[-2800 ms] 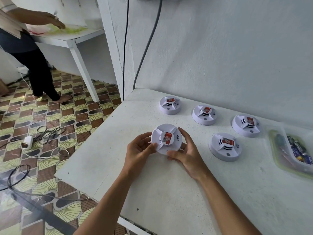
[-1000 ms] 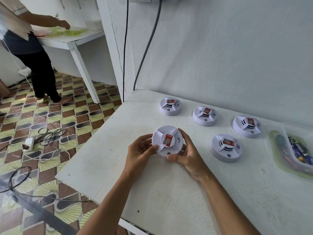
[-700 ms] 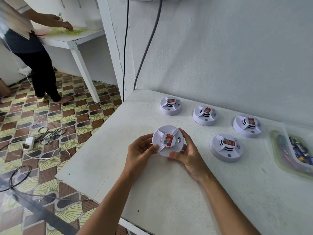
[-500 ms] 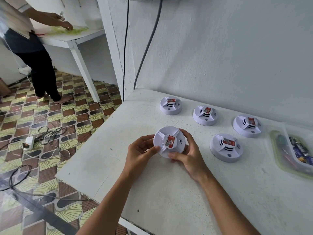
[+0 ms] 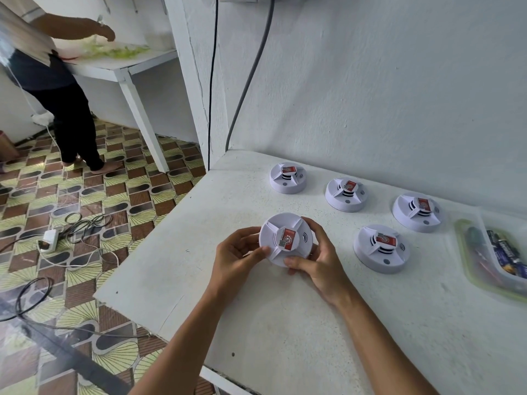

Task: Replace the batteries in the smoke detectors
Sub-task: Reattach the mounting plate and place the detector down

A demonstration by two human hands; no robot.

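Observation:
A round white smoke detector (image 5: 281,235) with a red label on its middle is held just above the white table (image 5: 285,323), tilted toward me. My left hand (image 5: 236,259) grips its left rim, thumb on the front face. My right hand (image 5: 319,259) grips the right and lower rim, fingers curled round the edge. Several more white detectors lie flat behind and to the right: one at the back left (image 5: 288,178), one further right (image 5: 346,194), one at the back right (image 5: 417,212) and one nearer (image 5: 381,248).
A clear plastic tray (image 5: 467,252) with dark batteries (image 5: 506,252) lies at the table's right edge. Two cables run down the wall (image 5: 248,81). Left of the table, cords and a power strip (image 5: 50,240) lie on the patterned floor. Another person (image 5: 57,81) stands at a far table.
The detector in my hands has turned a little clockwise and tilted, its red label rotating. Both hands keep their hold in the same place.

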